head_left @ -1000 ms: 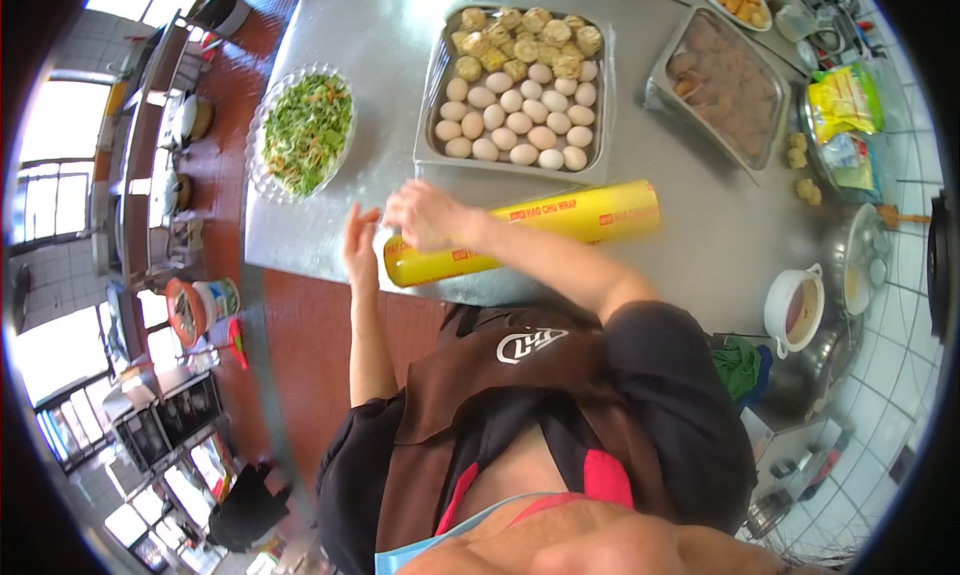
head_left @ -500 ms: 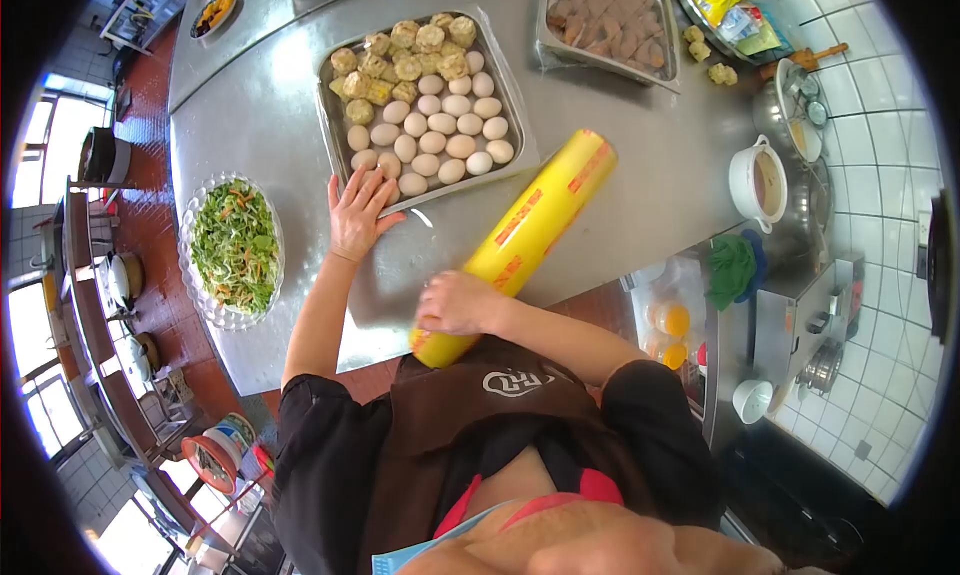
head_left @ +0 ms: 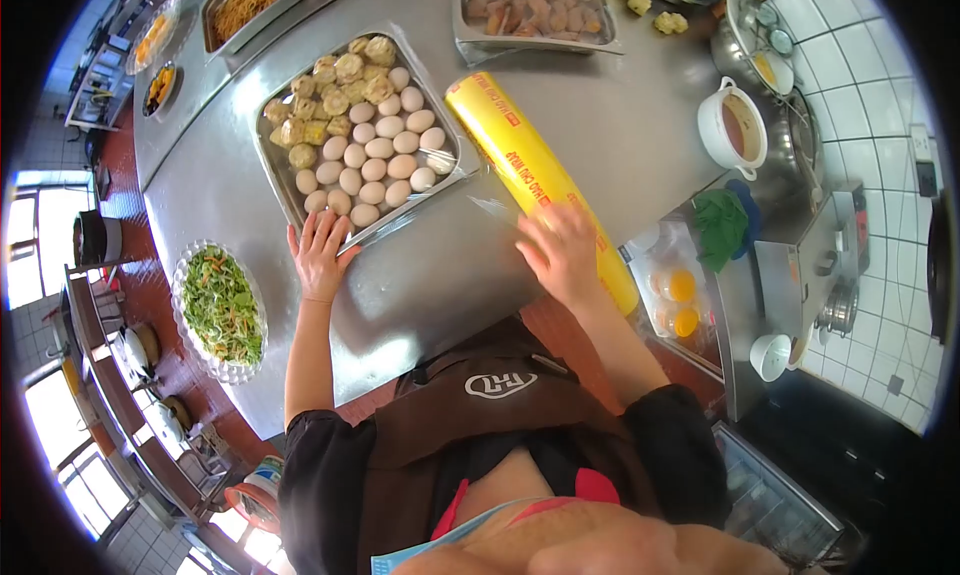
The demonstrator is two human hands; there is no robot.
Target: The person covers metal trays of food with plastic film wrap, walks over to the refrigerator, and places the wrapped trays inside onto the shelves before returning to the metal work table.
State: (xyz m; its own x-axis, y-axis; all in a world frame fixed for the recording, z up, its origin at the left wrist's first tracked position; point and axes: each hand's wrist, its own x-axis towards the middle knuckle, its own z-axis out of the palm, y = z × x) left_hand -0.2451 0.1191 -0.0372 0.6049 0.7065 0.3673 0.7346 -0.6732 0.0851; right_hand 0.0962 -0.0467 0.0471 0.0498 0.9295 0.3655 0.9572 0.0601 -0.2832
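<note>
My left hand [head_left: 321, 263] lies with spread fingers on the near edge of a metal tray [head_left: 408, 210] of eggs and corn pieces, which clear film covers. The eggs [head_left: 378, 148] fill the near part, the corn [head_left: 348, 67] the far part. My right hand [head_left: 566, 247] is beside and partly over a yellow roll of wrap [head_left: 515, 153], its fingers curled; whether they grip a bit of film is too small to tell. The roll slants from beside the tray's right corner down to the table's front edge.
Left stands a glass plate [head_left: 262, 347] of shredded greens. Beyond are a tray of noodles [head_left: 252, 11], plates of food and a film-covered tray of brown pieces [head_left: 536, 45]. To the right are a white pot [head_left: 704, 135], a green cloth [head_left: 722, 225] and steel bowls.
The roll has swung from slanting up-right to slanting up-left, and my right hand has moved right with it. My left hand stays at the tray's edge. The view has shifted.
</note>
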